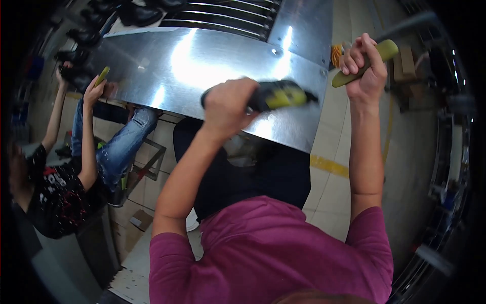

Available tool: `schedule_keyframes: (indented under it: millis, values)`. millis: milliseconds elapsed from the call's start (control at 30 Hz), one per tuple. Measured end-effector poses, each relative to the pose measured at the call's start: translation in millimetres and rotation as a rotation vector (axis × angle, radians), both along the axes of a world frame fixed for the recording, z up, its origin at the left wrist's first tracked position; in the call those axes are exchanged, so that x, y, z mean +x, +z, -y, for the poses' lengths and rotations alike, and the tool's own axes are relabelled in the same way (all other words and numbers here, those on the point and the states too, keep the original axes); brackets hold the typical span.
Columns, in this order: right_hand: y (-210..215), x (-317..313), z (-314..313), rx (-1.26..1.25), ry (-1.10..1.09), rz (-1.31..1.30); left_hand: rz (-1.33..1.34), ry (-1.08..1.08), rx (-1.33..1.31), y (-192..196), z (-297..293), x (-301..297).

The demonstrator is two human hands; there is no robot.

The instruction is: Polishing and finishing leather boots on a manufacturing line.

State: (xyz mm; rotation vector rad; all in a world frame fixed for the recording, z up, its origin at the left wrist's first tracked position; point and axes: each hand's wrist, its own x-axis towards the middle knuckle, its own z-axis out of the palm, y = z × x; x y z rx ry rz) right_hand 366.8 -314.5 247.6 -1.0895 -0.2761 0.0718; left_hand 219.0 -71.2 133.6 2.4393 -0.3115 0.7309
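One blurred, black, shoe-like item (269,96) with a yellow-green patch is sitting in the grip of the left hand (228,104), over a shiny metal table (152,55). Well apart from it, the right hand (367,71) is clasping a flat, round-ended, olive-green slab (387,49). Left of both hands, a co-worker (61,192) in a black printed T-shirt is holding a slim yellow-green piece (102,76), and glossy black shoes (137,14) are lying farther ahead.
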Motion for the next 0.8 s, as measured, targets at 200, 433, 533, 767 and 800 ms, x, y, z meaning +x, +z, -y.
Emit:
schedule_keyframes:
  millis: [200, 433, 533, 767, 800]
  values:
    - [-54.9, -46.6, 38.0, -0.019, -0.132, -0.308, -0.062, 0.566, -0.067, -15.9, -21.5, 4.7]
    - [-89.2, -73.6, 60.0, 0.053, -0.211, -0.403, -0.320, 0.324, -1.114, -4.7, 54.7, -24.9]
    - [-108.8, -84.2, 69.5, 0.081, -0.254, -0.420, -0.420, 0.075, -0.929, -17.6, 83.8, -59.4]
    - [-144.0, -106.0, 59.3, 0.200, -0.254, -0.613, -0.106, -0.313, 0.580, 27.3, 97.8, 4.0]
    - [-149.1, -107.9, 50.0, 0.283, -0.300, -0.625, -0.217, -0.219, 0.732, 27.5, 104.5, 12.9]
